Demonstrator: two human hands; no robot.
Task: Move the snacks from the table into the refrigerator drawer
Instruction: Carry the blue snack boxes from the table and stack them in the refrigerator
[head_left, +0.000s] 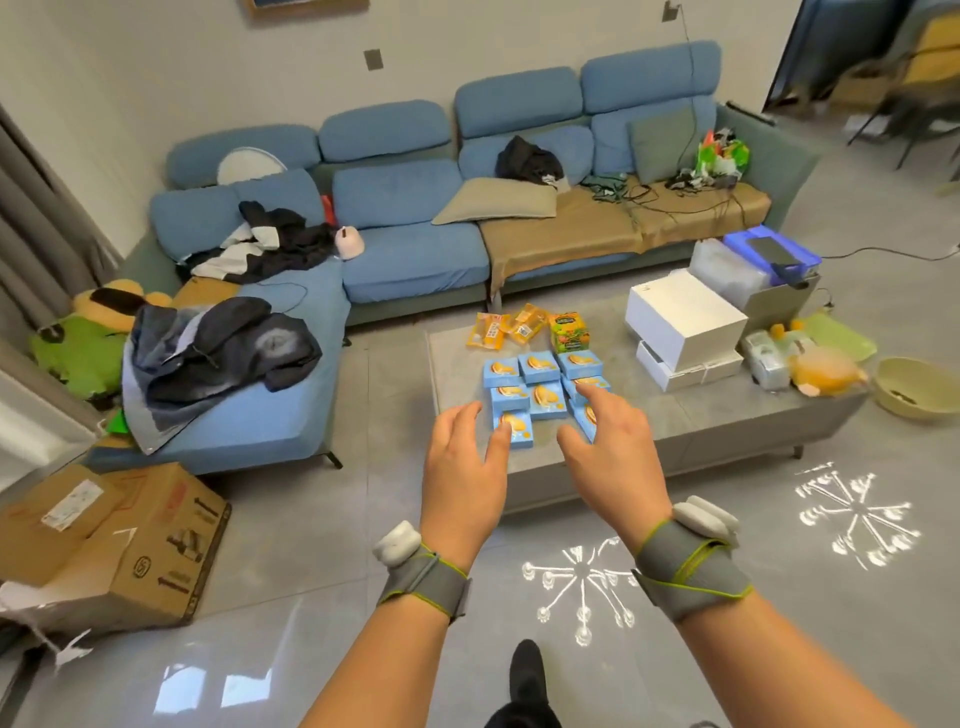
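Bare desk (654, 415) lies open right of the blue snack boxes (540, 387), up to the white boxes (683, 325) standing well apart. Left of the cluster, a narrow bare strip runs to the desk's edge. Behind, orange packets (506, 327) and a green carton (569, 330) close off the far side. The near edge is clear.

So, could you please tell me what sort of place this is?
Most likely a home living room: a blue sectional sofa strewn with clothes, a low coffee table holding blue snack boxes, and a glossy tiled floor.
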